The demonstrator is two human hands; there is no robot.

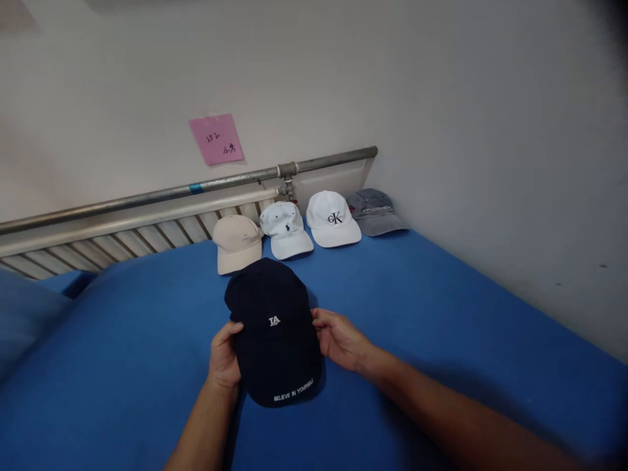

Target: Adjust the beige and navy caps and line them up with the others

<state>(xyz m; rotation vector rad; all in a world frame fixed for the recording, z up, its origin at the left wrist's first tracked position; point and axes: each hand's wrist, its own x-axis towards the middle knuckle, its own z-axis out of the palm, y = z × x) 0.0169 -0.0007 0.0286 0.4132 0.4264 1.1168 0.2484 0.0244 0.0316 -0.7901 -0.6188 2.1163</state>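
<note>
Head camera: the left hand (224,356) and right hand (341,340) are gripping the navy baseball cap (275,330) by its sides on the blue bed (441,314), brim lying toward the person, crown pointing at four caps (309,226) beyond.

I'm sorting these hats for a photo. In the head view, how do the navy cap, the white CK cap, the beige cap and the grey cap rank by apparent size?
1. navy cap, largest, though it is nearest the camera.
2. white CK cap and beige cap, too alike to rank.
3. grey cap, smallest looking, but farthest away.
</note>
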